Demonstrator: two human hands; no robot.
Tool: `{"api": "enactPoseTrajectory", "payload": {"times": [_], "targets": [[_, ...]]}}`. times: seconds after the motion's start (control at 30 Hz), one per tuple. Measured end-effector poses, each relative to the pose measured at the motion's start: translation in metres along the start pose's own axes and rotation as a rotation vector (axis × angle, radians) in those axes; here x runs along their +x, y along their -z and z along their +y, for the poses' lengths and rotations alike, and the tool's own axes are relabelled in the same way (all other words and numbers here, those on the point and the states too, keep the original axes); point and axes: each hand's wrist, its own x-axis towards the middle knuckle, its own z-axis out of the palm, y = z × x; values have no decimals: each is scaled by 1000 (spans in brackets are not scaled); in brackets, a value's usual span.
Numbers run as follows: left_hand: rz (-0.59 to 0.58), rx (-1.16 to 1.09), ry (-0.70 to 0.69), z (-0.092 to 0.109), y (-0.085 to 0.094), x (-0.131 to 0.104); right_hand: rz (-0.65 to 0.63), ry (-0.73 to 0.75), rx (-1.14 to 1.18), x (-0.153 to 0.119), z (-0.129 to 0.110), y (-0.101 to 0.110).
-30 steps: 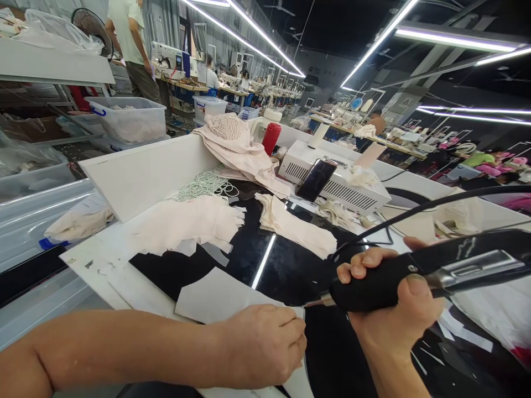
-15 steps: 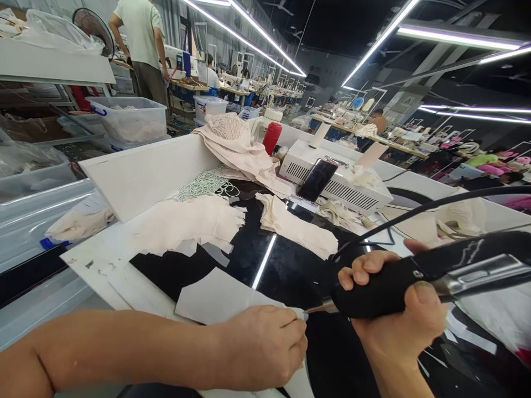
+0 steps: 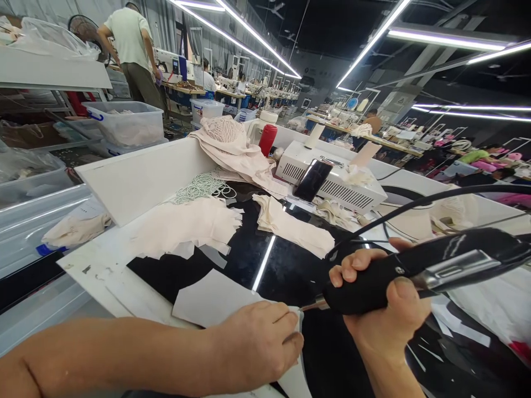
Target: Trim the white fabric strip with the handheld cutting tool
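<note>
Gripping the white sheet [image 3: 209,301] beneath, the left hand [image 3: 259,348] sits beside the black tool [image 3: 359,292] the right hand [image 3: 384,329] clasps.

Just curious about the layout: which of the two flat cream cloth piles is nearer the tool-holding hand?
The narrow pile on the right is nearer the right hand; the broad, jagged-edged pile lies farther left.

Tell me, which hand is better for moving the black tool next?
Probably the right hand: it grips the black tool, whose tip points at the pale sheet. The left hand holds that sheet.
</note>
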Motion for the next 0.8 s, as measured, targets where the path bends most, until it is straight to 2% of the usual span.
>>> {"api": "enactPoseTrajectory", "payload": {"times": [0.2,0.53,0.8], "targets": [[-29,1,-5,0,0,-3,25,12,12,1,1,-2],[-51,3,-1,1,0,-5,3,43,-22,2,0,10],[-42,10,2,1,-2,-5,11,49,4,1,2,2]]}}
